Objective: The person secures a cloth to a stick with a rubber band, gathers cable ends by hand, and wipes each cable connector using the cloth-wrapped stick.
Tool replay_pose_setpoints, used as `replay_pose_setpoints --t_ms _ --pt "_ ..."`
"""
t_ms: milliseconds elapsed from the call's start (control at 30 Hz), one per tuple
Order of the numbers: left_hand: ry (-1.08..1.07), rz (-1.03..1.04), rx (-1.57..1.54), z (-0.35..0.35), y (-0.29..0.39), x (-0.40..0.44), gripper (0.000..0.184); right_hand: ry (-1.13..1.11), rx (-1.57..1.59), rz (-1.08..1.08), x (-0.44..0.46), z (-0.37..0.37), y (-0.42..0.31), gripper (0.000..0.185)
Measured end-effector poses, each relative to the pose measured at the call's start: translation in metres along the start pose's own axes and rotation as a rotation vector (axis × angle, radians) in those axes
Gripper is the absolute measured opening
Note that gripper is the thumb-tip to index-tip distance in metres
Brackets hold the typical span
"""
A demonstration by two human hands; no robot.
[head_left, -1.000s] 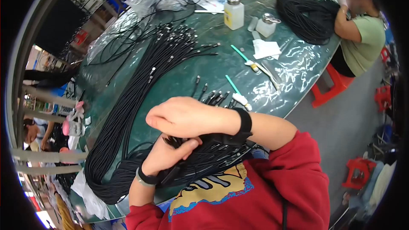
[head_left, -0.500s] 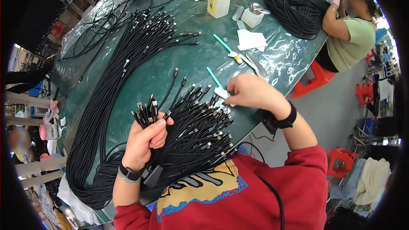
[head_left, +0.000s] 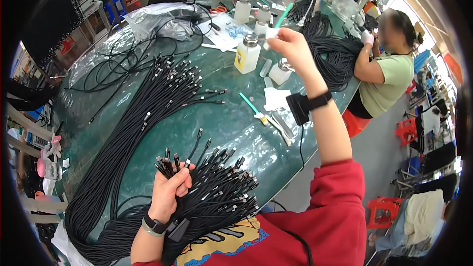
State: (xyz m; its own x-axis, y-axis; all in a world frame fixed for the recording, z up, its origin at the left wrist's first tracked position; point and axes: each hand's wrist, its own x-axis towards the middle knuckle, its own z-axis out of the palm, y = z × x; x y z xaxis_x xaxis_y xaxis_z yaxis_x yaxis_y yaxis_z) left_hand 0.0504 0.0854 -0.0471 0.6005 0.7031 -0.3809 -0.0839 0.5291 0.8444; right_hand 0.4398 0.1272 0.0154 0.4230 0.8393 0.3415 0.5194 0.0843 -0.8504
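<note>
My left hand (head_left: 168, 191) is closed around a small bundle of black cable ends (head_left: 170, 164) with metal USB plugs, pointing up from the fist. Beside it spreads a larger fan of black cables (head_left: 219, 180) with plugs. My right hand (head_left: 291, 49) is raised over the far part of the table, pinching a teal stick (head_left: 283, 16) with white wrapping at its lower part. Below that hand stand a bottle with a yellow label (head_left: 247, 55) and a smaller metal-capped bottle (head_left: 280, 72). A second teal stick (head_left: 251, 102) with a whitish end lies on the table.
A long bundle of black cables (head_left: 111, 148) curves along the left of the green table (head_left: 148, 160). White paper (head_left: 276, 98) lies near the right edge. Coiled cables (head_left: 330, 51) lie before a co-worker in a green shirt (head_left: 396, 71). Plastic bags (head_left: 157, 17) lie at the back.
My right hand has risen and moved away over the table, carrying the teal stick with its white wrapping. The view has tilted up, showing more of the far side. My left hand still grips the cables.
</note>
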Motion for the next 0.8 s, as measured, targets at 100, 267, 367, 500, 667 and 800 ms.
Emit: replay_pose_setpoints --t_ms 100,267,367,500,667,800 --pt "-0.013 0.003 -0.030 -0.003 0.000 -0.001 0.018 0.112 -0.129 -0.069 0.031 0.015 0.023 0.016" --pt "-0.018 -0.018 -0.059 -0.004 0.000 0.000 0.018 0.169 -0.363 -0.051 0.052 0.028 0.037 0.018" --pt "-0.027 -0.046 -0.065 -0.004 0.002 0.002 0.019 0.167 -0.397 -0.055 0.055 0.028 0.041 0.021" --pt "-0.024 -0.052 -0.052 -0.003 0.002 0.001 0.019 0.153 -0.409 -0.100 0.052 0.027 0.040 0.020" --pt "-0.017 -0.036 -0.027 -0.001 0.002 0.001 0.019 0.142 -0.455 -0.143 0.053 0.028 0.042 0.018" --pt "-0.015 -0.030 -0.025 -0.002 0.001 0.001 0.019 0.139 -0.481 -0.094 0.052 0.027 0.037 0.019"
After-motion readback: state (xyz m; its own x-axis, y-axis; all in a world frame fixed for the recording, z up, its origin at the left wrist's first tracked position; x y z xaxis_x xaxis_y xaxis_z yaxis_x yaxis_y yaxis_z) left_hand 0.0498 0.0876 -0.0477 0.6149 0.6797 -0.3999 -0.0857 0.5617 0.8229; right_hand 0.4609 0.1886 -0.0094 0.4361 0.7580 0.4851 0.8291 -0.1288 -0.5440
